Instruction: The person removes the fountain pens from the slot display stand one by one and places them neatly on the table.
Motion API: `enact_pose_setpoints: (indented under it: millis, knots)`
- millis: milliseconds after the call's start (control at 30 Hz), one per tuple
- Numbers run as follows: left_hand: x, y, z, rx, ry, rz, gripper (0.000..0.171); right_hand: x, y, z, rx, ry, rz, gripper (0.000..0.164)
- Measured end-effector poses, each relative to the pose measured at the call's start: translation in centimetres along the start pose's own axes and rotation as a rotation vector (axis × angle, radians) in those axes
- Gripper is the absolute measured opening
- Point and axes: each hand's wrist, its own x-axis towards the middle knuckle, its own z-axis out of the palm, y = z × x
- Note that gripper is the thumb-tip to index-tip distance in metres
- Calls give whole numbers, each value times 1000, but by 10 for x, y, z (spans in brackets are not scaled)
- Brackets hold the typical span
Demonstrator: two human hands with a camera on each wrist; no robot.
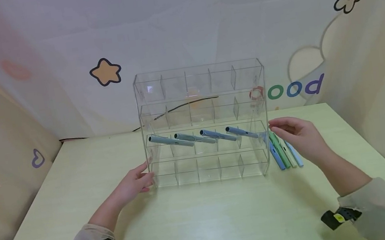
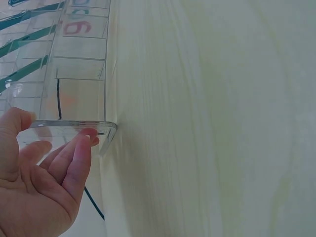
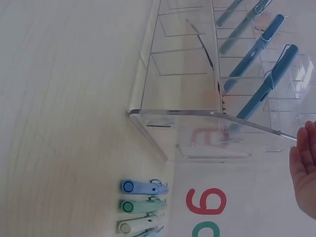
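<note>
Mid-table, upright: clear rack [image 1: 209,169], 4 tiers by 5 columns. 3rd tier from top carries 4 racked pens [image 1: 218,135], side by side, all slanted, clip ends up; in head view the 2 at left look greener, the 2 at right bluer. Left hand [image 1: 133,184] grips rack low on its left side, thumb at the front edge, fingers on the side panel. Right hand [image 1: 298,134] is at rack's right edge, about level with the racked pens: fingers loosely bent, thumb slightly apart from them. Can't tell if its fingertips touch the panel. Just right of rack, near right hand: 4 loose pens [image 1: 281,154] in a row on table [image 1: 212,214], blue nearest rack, then green, pale green, light blue. Behind: printed backdrop [image 1: 181,32].
</note>
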Motion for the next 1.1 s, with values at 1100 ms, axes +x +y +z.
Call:
enact_pose_setpoints:
  millis: [1100]
  knots:
    - [0,-6,1,14,-2,22,60,36,-19,55,-187,-129,-188,30]
